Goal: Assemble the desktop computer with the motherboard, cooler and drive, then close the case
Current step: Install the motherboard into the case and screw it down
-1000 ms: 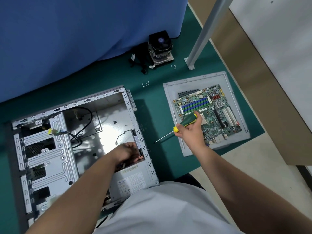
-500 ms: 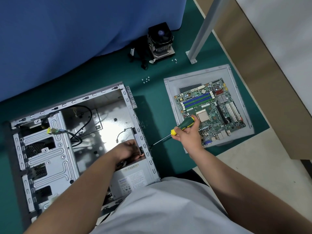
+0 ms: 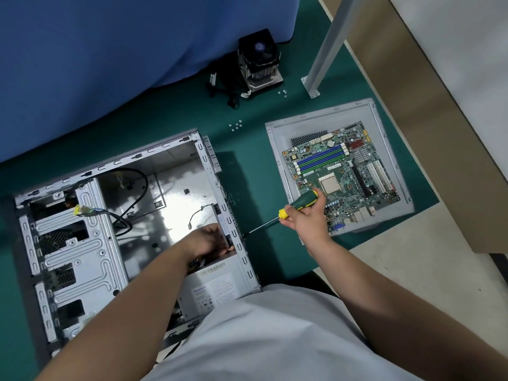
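Right hand grips screwdriver; left hand inside case.

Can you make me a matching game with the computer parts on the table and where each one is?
Things:
1. motherboard
2. cooler
3. screwdriver
4. power supply

Places:
A. inside the open case, at the corner nearest the person
B. in the right hand, tip against the case's outer wall
C. lying on the grey side panel
D. at the far edge of the green mat, by the blue cloth

Pairs: 1-C, 2-D, 3-B, 4-A
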`<move>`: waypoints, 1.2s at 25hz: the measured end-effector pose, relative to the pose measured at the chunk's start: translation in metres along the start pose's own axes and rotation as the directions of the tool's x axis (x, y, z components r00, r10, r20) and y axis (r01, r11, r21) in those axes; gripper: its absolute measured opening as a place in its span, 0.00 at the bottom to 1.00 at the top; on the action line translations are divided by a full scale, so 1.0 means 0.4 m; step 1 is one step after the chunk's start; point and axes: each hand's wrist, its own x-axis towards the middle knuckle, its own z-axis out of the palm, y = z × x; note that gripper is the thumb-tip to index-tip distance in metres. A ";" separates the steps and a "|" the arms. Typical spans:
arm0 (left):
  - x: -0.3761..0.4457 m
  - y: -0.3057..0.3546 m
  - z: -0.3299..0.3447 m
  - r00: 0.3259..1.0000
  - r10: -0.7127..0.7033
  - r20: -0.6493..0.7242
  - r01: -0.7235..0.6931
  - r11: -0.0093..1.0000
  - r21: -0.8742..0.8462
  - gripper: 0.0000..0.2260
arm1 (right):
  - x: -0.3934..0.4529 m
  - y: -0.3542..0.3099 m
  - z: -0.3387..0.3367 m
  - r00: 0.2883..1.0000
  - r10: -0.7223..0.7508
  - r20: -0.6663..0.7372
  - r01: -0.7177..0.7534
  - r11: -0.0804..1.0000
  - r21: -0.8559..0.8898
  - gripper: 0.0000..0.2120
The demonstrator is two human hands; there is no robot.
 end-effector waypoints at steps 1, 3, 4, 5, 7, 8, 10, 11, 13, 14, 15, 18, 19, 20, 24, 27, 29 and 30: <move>-0.001 0.001 0.000 1.000 0.005 -0.001 -0.005 1.000 0.008 0.10 | 0.001 0.000 -0.002 1.000 0.002 -0.001 -0.002 1.000 -0.001 0.37; -0.006 0.002 0.001 1.000 0.008 0.004 -0.008 1.000 0.012 0.10 | 0.001 0.001 -0.002 1.000 0.006 -0.001 -0.006 1.000 -0.005 0.38; -0.008 0.003 0.002 1.000 0.006 0.003 -0.006 1.000 0.016 0.11 | -0.001 0.000 0.000 1.000 0.008 -0.002 -0.008 1.000 -0.012 0.38; -0.007 0.005 0.003 1.000 0.005 -0.004 -0.005 1.000 0.024 0.11 | 0.000 -0.001 0.000 1.000 0.007 -0.007 -0.007 1.000 -0.021 0.39; -0.010 0.009 0.006 1.000 0.012 -0.006 -0.012 0.999 0.042 0.10 | 0.001 -0.003 0.000 1.000 0.003 -0.010 -0.003 1.000 -0.025 0.39; -0.013 0.022 0.016 1.000 0.018 -0.006 -0.018 0.998 0.053 0.10 | 0.005 -0.017 -0.010 1.000 0.004 -0.014 -0.004 1.000 -0.021 0.39; -0.022 0.051 0.040 1.000 0.029 -0.004 -0.028 0.997 0.069 0.11 | 0.013 -0.044 -0.032 1.000 0.013 -0.019 -0.013 1.000 -0.014 0.39; -0.024 0.053 0.041 0.999 0.035 0.000 -0.035 0.997 0.074 0.11 | 0.013 -0.047 -0.034 1.000 0.013 -0.018 -0.013 1.000 -0.012 0.39; -0.022 0.056 0.042 1.000 0.030 0.004 -0.030 0.998 0.061 0.11 | 0.013 -0.049 -0.034 1.000 0.009 -0.017 -0.009 1.000 -0.009 0.39; -0.021 0.055 0.042 1.000 0.027 0.003 -0.027 0.998 0.057 0.11 | 0.013 -0.048 -0.033 1.000 0.009 -0.016 -0.009 1.000 -0.011 0.39; -0.020 0.052 0.041 1.000 0.026 0.002 -0.026 0.997 0.066 0.10 | 0.013 -0.046 -0.033 1.000 0.009 -0.015 -0.009 1.000 -0.015 0.39; -0.016 0.050 0.040 1.000 0.024 0.004 -0.025 0.997 0.072 0.11 | 0.015 -0.045 -0.036 1.000 0.004 -0.021 -0.005 1.000 -0.017 0.39; -0.012 0.049 0.039 1.000 0.018 0.006 -0.018 0.998 0.059 0.11 | 0.017 -0.044 -0.036 1.000 0.004 -0.024 -0.004 1.000 -0.011 0.38; -0.010 0.049 0.040 1.000 0.012 0.001 -0.012 0.999 0.052 0.11 | 0.019 -0.043 -0.035 1.000 0.002 -0.029 -0.002 1.000 -0.005 0.38; -0.002 0.047 0.035 0.999 0.032 0.007 -0.032 0.991 0.127 0.11 | 0.023 -0.038 -0.032 1.000 0.001 -0.029 -0.002 1.000 -0.008 0.38; -0.001 0.044 0.033 0.999 0.033 0.015 -0.034 0.996 0.088 0.11 | 0.024 -0.033 -0.032 1.000 0.000 -0.022 -0.001 1.000 -0.023 0.38; 0.000 0.042 0.039 0.998 0.058 0.037 -0.059 0.998 0.025 0.12 | 0.025 -0.033 -0.034 1.000 0.004 -0.021 -0.005 1.000 -0.021 0.38; 0.000 0.041 0.043 0.997 0.068 0.046 -0.067 0.998 -0.016 0.13 | 0.024 -0.033 -0.034 1.000 0.006 -0.020 -0.006 1.000 -0.020 0.38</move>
